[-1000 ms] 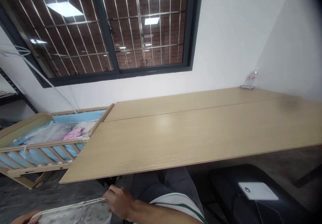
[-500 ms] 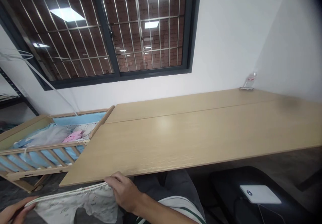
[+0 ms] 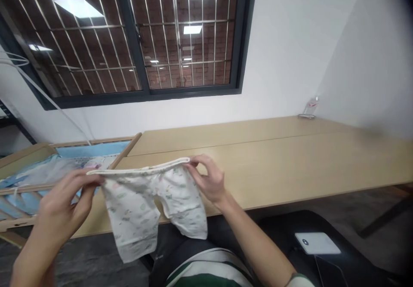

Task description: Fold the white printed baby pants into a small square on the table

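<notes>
A pair of small white cloth shorts with a faint scattered print (image 3: 132, 218) hangs upright above the near left part of the tabletop, legs dangling across its near edge in view. The left hand (image 3: 63, 203) pinches the left end of the pale, stretchy-looking waistband (image 3: 142, 171), and the right hand (image 3: 209, 179) grips the right end between thumb and fingers. Since only those two corners are held, a slip of either pinch could let one side swing down towards the lap or the dark grey floor (image 3: 106, 276). Uneven pulling might skew the waistband, and the loose hems could snag or fold under at the edge of the pale wood-grain tabletop (image 3: 274, 162); whether they touch it, I cannot tell. To the left stands a slatted wooden crib with blue lining (image 3: 129, 148), whose rail a wide leftward move might bump. On the near right, a careless right elbow could knock the flat white device (image 3: 318, 243) off the black padded seat (image 3: 277, 229).
</notes>
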Tool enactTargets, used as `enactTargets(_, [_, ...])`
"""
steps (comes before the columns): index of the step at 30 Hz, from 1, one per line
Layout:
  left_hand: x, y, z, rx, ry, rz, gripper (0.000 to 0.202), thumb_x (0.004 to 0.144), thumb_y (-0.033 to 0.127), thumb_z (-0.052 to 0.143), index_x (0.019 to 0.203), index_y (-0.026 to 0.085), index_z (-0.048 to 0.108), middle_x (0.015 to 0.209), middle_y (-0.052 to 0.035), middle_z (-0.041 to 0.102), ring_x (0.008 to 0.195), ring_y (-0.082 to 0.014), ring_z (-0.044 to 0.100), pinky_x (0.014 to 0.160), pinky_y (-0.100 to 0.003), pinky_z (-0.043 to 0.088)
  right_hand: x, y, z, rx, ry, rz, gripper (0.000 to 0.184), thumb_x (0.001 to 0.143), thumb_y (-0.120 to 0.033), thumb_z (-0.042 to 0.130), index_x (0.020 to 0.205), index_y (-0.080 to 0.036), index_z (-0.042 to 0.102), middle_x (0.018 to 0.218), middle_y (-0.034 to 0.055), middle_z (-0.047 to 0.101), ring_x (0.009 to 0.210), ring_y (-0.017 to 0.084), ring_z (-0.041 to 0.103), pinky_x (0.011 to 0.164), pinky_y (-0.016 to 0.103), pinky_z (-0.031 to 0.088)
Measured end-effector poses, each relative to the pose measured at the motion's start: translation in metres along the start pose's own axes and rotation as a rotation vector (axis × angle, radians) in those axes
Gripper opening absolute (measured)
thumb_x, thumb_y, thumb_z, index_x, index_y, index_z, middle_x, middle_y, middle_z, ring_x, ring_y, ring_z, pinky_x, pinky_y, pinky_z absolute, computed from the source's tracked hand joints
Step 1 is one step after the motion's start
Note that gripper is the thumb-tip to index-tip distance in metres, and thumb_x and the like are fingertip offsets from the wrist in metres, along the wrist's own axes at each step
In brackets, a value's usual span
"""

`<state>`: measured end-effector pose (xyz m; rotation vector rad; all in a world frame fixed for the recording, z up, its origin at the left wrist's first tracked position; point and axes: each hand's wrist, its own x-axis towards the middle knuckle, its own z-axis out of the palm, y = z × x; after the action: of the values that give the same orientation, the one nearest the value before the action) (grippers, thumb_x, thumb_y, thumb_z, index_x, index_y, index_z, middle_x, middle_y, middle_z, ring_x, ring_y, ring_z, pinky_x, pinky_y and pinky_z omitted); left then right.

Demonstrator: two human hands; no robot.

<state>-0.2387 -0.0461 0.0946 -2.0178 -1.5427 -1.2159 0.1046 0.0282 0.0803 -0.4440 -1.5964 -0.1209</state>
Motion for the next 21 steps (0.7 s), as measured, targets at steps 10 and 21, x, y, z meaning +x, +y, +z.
enactTargets(10, [0.09,0.031,0.134,-0.058,-0.28,0.085,0.03,0.1,0.034,0.036,0.118,0.022,0.056,0.115,-0.0067,0.063,0.111,-0.022,0.061,0.097,-0.036,0.049,0.026,0.117,-0.04,-0.212,-0.196,0.211,0.015,0.097,-0.032,0.058,0.103,-0.019,0.063,0.093,0.0057,0.07,0.08,0.016,0.066,0.077,0.03,0.054])
enactTargets(21, [0.063,0.004,0.286,0.105,-0.703,-0.024,0.037,0.094,0.038,0.047,0.121,0.014,0.058,0.13,-0.0192,0.062,0.121,-0.0322,0.059,0.103,-0.043,0.044,-0.055,0.235,0.001,-0.479,-0.862,0.659,0.027,0.096,-0.014,0.045,0.122,-0.013,0.052,0.104,0.0084,0.069,0.085,0.015,0.062,0.074,0.024,0.045])
